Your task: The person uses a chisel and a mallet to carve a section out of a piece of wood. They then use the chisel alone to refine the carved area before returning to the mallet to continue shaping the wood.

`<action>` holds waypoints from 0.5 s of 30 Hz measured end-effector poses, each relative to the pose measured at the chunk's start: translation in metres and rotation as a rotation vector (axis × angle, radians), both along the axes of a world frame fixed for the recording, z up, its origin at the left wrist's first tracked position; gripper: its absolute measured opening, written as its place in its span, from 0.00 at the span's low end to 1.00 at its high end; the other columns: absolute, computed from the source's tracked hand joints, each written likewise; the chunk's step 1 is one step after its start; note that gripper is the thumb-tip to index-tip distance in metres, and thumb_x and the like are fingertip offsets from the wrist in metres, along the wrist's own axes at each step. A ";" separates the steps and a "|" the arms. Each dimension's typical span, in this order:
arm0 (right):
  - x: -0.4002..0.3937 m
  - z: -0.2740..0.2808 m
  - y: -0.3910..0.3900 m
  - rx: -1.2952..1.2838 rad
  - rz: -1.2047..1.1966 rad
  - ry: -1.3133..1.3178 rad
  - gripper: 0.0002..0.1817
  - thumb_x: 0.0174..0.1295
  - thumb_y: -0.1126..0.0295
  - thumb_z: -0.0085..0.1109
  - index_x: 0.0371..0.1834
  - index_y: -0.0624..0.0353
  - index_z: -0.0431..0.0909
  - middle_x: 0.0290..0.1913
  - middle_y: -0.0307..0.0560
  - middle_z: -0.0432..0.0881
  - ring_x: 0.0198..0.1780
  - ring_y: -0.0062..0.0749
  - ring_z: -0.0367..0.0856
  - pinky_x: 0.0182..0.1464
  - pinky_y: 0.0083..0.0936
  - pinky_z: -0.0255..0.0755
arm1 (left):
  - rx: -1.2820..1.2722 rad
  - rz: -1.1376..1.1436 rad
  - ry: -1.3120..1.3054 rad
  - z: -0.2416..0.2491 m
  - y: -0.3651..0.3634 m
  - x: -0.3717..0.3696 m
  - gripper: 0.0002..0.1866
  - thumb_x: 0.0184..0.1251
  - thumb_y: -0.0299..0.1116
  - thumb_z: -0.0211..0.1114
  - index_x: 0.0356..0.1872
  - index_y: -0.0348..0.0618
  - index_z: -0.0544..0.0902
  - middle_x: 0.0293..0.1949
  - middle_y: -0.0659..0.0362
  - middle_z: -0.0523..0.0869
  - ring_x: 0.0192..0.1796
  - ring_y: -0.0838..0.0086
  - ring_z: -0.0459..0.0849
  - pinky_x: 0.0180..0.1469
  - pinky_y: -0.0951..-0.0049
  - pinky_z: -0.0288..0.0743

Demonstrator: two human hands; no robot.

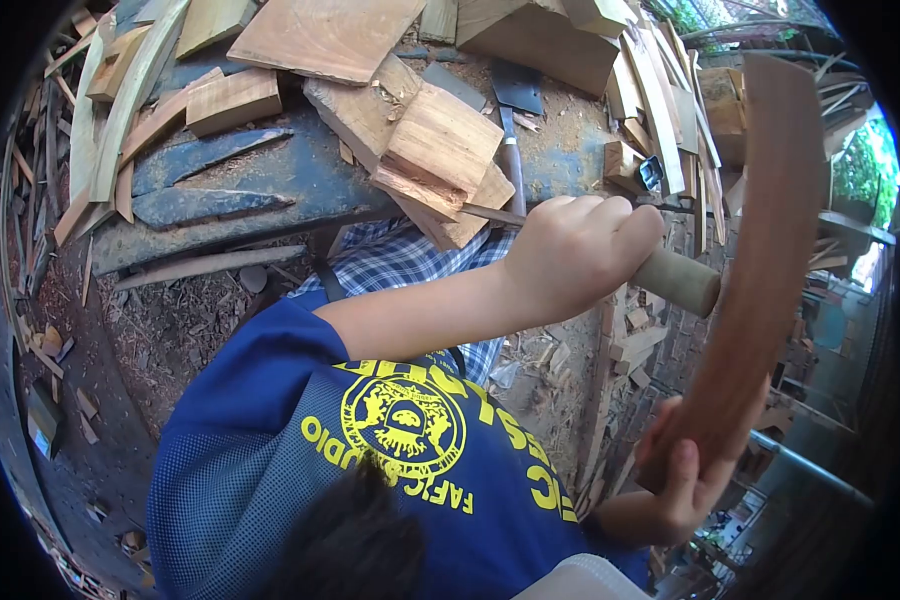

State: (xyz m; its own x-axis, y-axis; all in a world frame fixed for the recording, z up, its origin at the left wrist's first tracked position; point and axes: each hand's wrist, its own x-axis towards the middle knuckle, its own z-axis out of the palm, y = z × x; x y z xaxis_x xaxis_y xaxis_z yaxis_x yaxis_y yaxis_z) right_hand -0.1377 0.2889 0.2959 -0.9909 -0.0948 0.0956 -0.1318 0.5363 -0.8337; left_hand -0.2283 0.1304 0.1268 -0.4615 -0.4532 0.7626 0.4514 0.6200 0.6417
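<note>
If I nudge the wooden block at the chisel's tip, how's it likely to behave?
The block looks thick and solid, so it should stay stiff. It sits up on other wood pieces, so a sideways push might tip or slide it. Its rough, splintered lower edge may catch rather than glide.

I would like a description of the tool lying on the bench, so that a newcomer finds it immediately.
Start at the blue, worn workbench and find the thick squared wood block. Just right of it in the picture lies the tool. Its broad, flat, dark blade joins a slim handle, and unlike the chisel, no hand holds it.
</note>
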 end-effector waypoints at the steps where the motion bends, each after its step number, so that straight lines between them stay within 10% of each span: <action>1: -0.009 0.019 0.026 -0.119 0.132 -0.085 0.22 0.64 0.69 0.56 0.62 0.56 0.69 0.55 0.50 0.72 0.54 0.40 0.74 0.51 0.36 0.76 | 0.012 0.007 0.004 0.000 0.000 0.000 0.12 0.50 0.28 0.65 0.34 0.45 0.72 0.24 0.62 0.74 0.24 0.69 0.81 0.25 0.69 0.74; 5: -0.034 0.074 0.081 -0.466 0.510 -0.070 0.23 0.65 0.62 0.60 0.54 0.62 0.61 0.38 0.47 0.66 0.38 0.30 0.70 0.42 0.24 0.70 | 0.010 0.013 -0.023 -0.001 -0.004 0.000 0.12 0.50 0.28 0.65 0.34 0.46 0.72 0.24 0.62 0.74 0.24 0.69 0.80 0.24 0.69 0.74; 7: -0.039 0.064 0.054 -0.483 0.325 0.571 0.28 0.62 0.56 0.67 0.43 0.68 0.61 0.39 0.47 0.62 0.40 0.32 0.67 0.42 0.25 0.64 | 0.015 0.023 0.013 -0.001 -0.004 0.000 0.12 0.50 0.28 0.65 0.34 0.46 0.72 0.24 0.62 0.74 0.25 0.69 0.81 0.23 0.69 0.73; 8: -0.048 0.049 0.044 -0.515 0.583 0.475 0.14 0.66 0.69 0.62 0.48 0.60 0.68 0.44 0.54 0.72 0.41 0.37 0.76 0.50 0.30 0.75 | 0.020 0.023 0.015 -0.001 -0.003 0.000 0.12 0.50 0.28 0.65 0.34 0.46 0.72 0.24 0.62 0.74 0.25 0.69 0.81 0.23 0.69 0.73; 11: -0.003 -0.027 -0.010 0.405 0.209 0.193 0.40 0.60 0.83 0.53 0.78 0.63 0.52 0.77 0.60 0.57 0.78 0.48 0.57 0.77 0.38 0.47 | 0.023 -0.018 -0.022 -0.005 0.000 -0.004 0.23 0.44 0.29 0.72 0.44 0.42 0.74 0.26 0.58 0.79 0.27 0.62 0.82 0.29 0.65 0.75; 13: -0.005 -0.026 0.006 0.180 0.387 -0.161 0.49 0.51 0.87 0.43 0.83 0.61 0.42 0.83 0.55 0.44 0.84 0.37 0.39 0.79 0.35 0.32 | 0.002 0.006 0.012 -0.011 0.015 -0.009 0.09 0.52 0.29 0.64 0.34 0.48 0.73 0.23 0.64 0.74 0.24 0.72 0.80 0.23 0.71 0.72; 15: -0.009 -0.013 0.009 0.209 0.426 -0.198 0.50 0.50 0.87 0.47 0.82 0.61 0.43 0.82 0.56 0.47 0.83 0.39 0.42 0.79 0.35 0.34 | -0.042 0.010 0.024 -0.020 0.022 -0.007 0.09 0.52 0.30 0.64 0.33 0.49 0.73 0.23 0.65 0.74 0.24 0.74 0.80 0.23 0.72 0.72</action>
State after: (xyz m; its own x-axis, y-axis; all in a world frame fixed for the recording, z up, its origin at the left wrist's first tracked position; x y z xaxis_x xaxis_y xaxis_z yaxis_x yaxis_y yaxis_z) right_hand -0.1470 0.2974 0.2828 -0.8573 -0.4912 -0.1542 -0.2254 0.6273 -0.7455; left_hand -0.2355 0.1527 0.1066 -0.4384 -0.4248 0.7921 0.4604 0.6507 0.6038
